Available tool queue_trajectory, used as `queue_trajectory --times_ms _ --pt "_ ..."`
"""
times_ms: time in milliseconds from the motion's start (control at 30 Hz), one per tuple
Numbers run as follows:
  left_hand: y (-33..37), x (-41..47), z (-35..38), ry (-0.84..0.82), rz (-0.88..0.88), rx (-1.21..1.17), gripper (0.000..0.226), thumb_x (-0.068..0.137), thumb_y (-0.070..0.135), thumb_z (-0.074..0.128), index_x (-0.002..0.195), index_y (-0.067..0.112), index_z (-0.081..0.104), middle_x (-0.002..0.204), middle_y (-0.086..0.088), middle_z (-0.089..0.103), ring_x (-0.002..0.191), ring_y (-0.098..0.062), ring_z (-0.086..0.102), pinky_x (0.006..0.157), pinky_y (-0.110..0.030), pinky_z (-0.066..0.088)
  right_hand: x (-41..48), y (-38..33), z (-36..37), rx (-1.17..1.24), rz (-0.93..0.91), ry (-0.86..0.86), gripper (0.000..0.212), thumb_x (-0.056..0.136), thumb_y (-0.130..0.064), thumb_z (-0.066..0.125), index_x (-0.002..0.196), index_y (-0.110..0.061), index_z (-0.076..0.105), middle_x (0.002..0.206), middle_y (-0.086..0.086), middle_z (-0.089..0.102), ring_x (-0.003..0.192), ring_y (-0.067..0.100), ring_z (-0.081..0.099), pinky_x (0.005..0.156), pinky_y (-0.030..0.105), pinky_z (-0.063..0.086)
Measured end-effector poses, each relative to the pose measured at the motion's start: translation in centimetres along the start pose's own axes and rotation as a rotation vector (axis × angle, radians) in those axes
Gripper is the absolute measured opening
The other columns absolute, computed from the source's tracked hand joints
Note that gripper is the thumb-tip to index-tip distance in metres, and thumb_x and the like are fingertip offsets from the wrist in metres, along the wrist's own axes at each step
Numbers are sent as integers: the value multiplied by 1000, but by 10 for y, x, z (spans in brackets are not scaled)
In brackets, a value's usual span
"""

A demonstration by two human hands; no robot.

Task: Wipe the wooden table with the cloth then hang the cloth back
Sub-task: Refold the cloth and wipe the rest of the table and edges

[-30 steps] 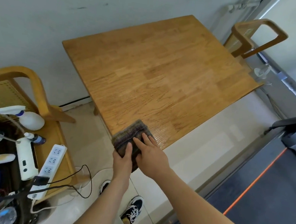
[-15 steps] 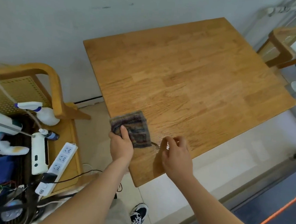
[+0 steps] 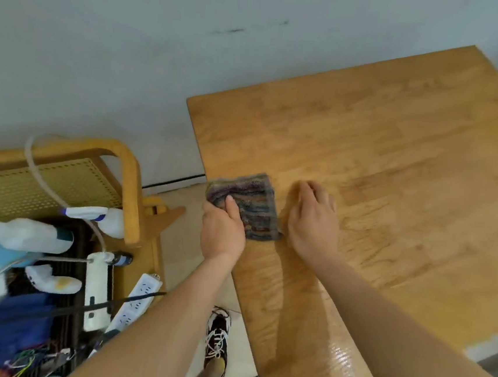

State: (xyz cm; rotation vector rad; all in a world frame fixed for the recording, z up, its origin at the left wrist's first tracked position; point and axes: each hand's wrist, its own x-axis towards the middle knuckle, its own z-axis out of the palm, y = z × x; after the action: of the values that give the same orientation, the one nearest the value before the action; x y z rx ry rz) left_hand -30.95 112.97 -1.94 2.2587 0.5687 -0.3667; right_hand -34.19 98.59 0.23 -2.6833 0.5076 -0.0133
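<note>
Wooden table (image 3: 395, 172), one cloth (image 3: 249, 203), left hand (image 3: 222, 234) gripping, right hand (image 3: 311, 221) beside

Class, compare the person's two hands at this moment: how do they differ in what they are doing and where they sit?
The left hand grips the cloth, thumb on top; the right hand holds nothing. The left hand sits at the table edge; the right hand lies further in, beside the cloth. Both are bare, palm down.

Cloth (image 3: 249, 203) purple-grey, streaky stripes; table (image 3: 396, 160) honey-brown woodgrain; wall (image 3: 134, 40) pale grey.
</note>
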Motion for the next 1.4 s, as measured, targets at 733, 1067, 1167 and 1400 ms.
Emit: queue_trajectory --times_ms 733,1067,1167,1400 --pt "110 217 -23 80 32 -23 49 102 42 20 127 5 41 122 -18 57 107 -36 56 77 -37 40 63 -26 27 -89 135 97 54 83 -36 34 130 -17 50 138 6 46 123 31 37 94 52 41" --pt "56 84 2 154 169 295 66 101 42 25 149 -2 14 149 -23 28 135 -35 33 105 -39 35 61 -26 23 45 138 78 59 82 -36 29 131 -14 53 138 7 48 128 32 35 97 52 38" --pt "51 47 12 157 223 500 67 100 46 22 151 5 6 157 -24 7 144 -36 12 117 -44 20 60 -16 14 183 94 47 54 85 -26 42 137 -16 49 139 6 46 129 30 36 104 49 36" --pt "82 57 25 158 216 680 75 96 55 13 152 5 5 159 -18 -4 147 -30 -4 119 -45 3 60 59 -33 362 -177 -116 64 84 -5 51 145 -18 38 145 4 41 132 19 35 110 31 32"
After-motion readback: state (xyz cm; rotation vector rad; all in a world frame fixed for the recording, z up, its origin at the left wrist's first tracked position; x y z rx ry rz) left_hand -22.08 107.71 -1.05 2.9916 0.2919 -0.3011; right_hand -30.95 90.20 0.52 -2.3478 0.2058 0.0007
